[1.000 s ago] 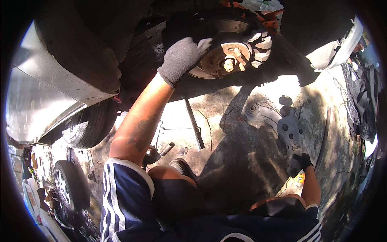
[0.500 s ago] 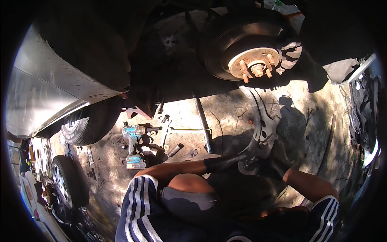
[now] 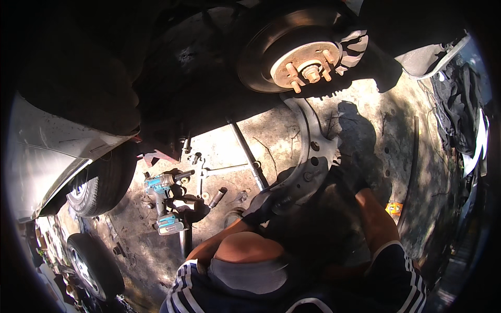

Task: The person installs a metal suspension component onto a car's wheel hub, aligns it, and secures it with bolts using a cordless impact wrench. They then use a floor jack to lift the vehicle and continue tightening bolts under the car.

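A pale metal suspension control arm (image 3: 309, 175), curved and pierced with holes, lies slantwise between my hands under the wheel hub. Its lower left end is in my left hand (image 3: 261, 207), dark-gloved and closed around it; the fingers are partly in shadow. At its right edge my right hand (image 3: 348, 176), also in a dark glove, grips the metal. The far end of the arm reaches up below the brake disc (image 3: 255, 57) and the rusty hub (image 3: 308, 69) with its bare wheel studs.
A teal cordless impact wrench (image 3: 164, 201) rests on the ground at left, near a socket (image 3: 218, 197) and a long bar (image 3: 248, 156). Farther left are a loose wheel (image 3: 88, 266) and the car's silver body panel (image 3: 52, 156). Dark cloth (image 3: 459, 109) hangs at right.
The control arm has turned and shifted, its lower end moving left with my left hand. My right hand has moved up along its right edge. The whole view has shifted slightly.
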A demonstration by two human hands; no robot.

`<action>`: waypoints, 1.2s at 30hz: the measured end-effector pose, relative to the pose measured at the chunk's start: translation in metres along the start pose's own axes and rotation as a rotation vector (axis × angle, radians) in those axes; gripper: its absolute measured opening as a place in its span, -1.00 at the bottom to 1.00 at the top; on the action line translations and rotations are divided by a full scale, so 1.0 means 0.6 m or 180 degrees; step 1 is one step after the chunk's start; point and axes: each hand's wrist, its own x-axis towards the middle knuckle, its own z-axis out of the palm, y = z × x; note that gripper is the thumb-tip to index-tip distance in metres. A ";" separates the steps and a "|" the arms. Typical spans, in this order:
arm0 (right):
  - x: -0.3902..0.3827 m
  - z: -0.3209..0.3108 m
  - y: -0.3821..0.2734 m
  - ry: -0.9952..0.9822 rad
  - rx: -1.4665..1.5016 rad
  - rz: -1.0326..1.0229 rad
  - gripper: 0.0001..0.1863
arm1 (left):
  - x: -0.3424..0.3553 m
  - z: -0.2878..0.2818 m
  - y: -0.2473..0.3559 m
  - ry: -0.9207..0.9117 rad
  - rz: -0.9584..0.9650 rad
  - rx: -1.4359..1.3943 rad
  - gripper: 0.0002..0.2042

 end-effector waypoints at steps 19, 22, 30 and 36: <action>0.117 0.360 0.378 -0.0617 -0.0306 0.0188 -0.82 | -0.333 -0.161 0.160 0.2253 -0.0600 -0.1506 -0.58; 0.143 0.450 0.420 -0.0605 0.0153 0.0010 -0.81 | -0.312 -0.193 0.277 0.2747 0.0173 -0.2663 -0.40; 0.227 0.628 0.426 -0.1196 0.0358 -0.0009 -0.81 | -0.339 -0.322 0.307 0.2627 0.1084 -0.2559 -0.59; 0.295 0.609 0.404 -0.1306 0.0436 -0.0299 -0.80 | -0.265 -0.325 0.356 0.2481 0.1096 -0.2359 -0.67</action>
